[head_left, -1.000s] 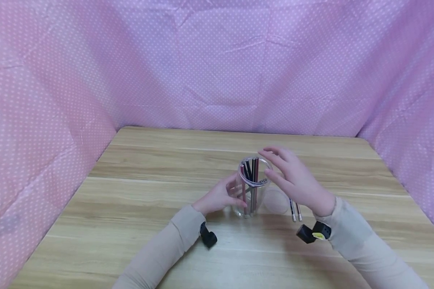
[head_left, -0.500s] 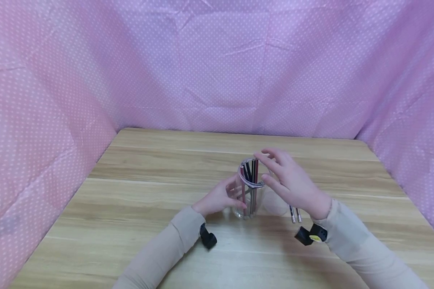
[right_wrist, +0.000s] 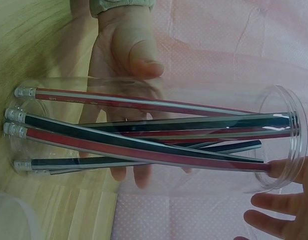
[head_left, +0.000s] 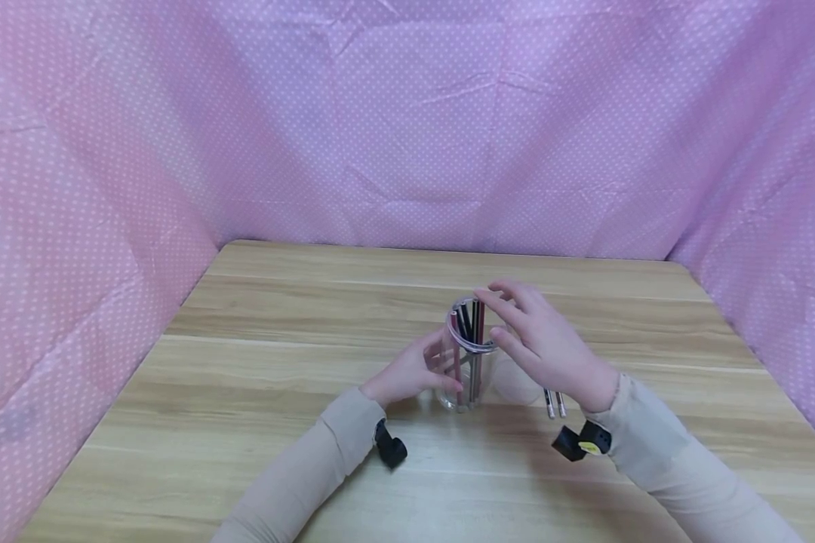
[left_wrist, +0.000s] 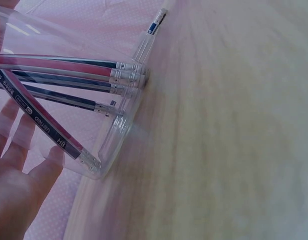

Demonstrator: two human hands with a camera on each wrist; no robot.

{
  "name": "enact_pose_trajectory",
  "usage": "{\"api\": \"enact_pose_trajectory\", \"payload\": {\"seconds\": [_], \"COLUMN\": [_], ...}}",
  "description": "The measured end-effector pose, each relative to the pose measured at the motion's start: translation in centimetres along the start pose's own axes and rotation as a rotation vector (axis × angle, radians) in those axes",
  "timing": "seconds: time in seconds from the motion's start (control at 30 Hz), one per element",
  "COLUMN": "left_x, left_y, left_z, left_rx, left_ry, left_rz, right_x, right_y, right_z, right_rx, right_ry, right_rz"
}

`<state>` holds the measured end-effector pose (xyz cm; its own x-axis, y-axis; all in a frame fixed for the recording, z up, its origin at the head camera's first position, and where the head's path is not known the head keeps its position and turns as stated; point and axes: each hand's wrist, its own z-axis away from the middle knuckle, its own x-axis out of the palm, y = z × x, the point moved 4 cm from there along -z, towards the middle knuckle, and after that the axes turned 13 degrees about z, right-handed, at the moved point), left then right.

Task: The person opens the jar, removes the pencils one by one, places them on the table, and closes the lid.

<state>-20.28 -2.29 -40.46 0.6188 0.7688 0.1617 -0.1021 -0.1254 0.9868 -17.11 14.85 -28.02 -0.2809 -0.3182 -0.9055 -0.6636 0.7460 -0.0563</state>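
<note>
Right hand [head_left: 548,345]: shifted slightly towards the left hand [head_left: 410,371] over the past second, its fingertips now over the near part of the mouth of the clear jar [head_left: 475,348]; left hand and jar essentially unmoved. Right hand, condition: fingers parted and gently bent, thumb set apart, nothing gripped; in the right wrist view one fingertip meets, or very nearly meets, the end of a red pencil [right_wrist: 144,151] in the jar, contact being hard to confirm. Left hand, condition: curved about the lower wall of the jar, thumb on the near side, fingers behind, holding it. Jar: one, cylindrical, transparent, standing on the worktop [head_left: 244,415] just right of the left hand and below and left of the right hand's fingertips. Contents: several red-and-silver and dark pencils [right_wrist: 79,127], leaning and crossing, eraser ends at the base; one, nearest the left hand's fingers, is lettered "HB". Clear disc [head_left: 515,381]: one, flat on the worktop beneath the right hand's thumb, just beside the jar. Loose pencils [head_left: 549,404]: two, side by side under the right hand's palm, their eraser ends projecting towards the person, the remainder hidden. Sleeves [head_left: 312,460]: beige, one behind each hand, each with a black wrist device [head_left: 390,449]. Cloth [head_left: 407,136]: pink, white-dotted, hung beyond both hands and along the sides.
</note>
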Motion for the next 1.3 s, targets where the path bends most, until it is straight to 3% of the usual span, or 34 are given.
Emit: {"api": "enact_pose_trajectory", "payload": {"seconds": [0.33,0.6,0.7,0.8,1.03,1.3], "left_x": [0.2,0.2,0.2,0.1,-0.1,-0.1], "left_y": [0.3,0.2,0.1,0.1,0.1,0.1], "left_z": [0.1,0.1,0.0,0.0,0.0,0.0], "left_rx": [0.004,0.000,0.002,0.001,0.007,-0.007], "left_ry": [-0.005,0.000,0.003,0.010,0.009,0.006], "left_rz": [0.004,0.007,0.004,-0.015,-0.019,-0.008], "right_x": [0.0,-1.2,-1.4,-1.4,-0.7,-1.0], "right_y": [0.0,-0.7,-0.9,-1.0,-1.1,-0.7], "right_z": [0.2,-0.4,-0.7,-1.1,-1.4,-0.5], "right_rx": [0.004,-0.122,-0.181,-0.207,-0.247,-0.198], "right_ry": [0.027,0.309,0.349,0.309,0.127,0.097], "right_rz": [-0.022,-0.096,-0.096,-0.108,-0.104,-0.123]}}
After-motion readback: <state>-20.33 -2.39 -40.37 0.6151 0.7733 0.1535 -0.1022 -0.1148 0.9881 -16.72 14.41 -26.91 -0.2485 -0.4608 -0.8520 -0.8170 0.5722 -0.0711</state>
